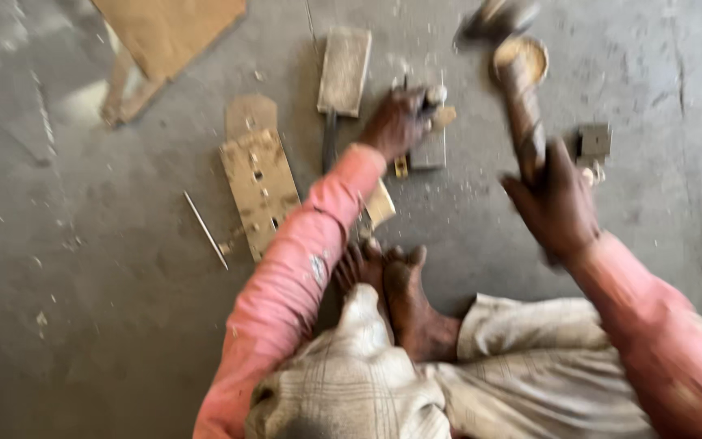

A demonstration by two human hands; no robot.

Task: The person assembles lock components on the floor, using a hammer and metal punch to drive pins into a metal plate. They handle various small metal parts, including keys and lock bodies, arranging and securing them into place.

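My left hand (400, 120) is closed around a short metal punch or chisel (435, 95), its top showing above the fingers, held on a small grey metal block (430, 151) on the concrete floor. My right hand (558, 203) grips the wooden handle (524, 114) of a hammer raised above the floor; the dark hammer head (493, 20) is blurred at the top of the view. Both arms wear pink sleeves. My bare feet (392, 280) rest on the floor just below the block.
A perforated brass-coloured plate (258, 189) and a thin metal rod (205, 230) lie to the left. A flat grey tool (343, 73) lies above. A small round tin (530, 53) and a small metal piece (593, 141) sit on the right. Cardboard (168, 28) lies top left.
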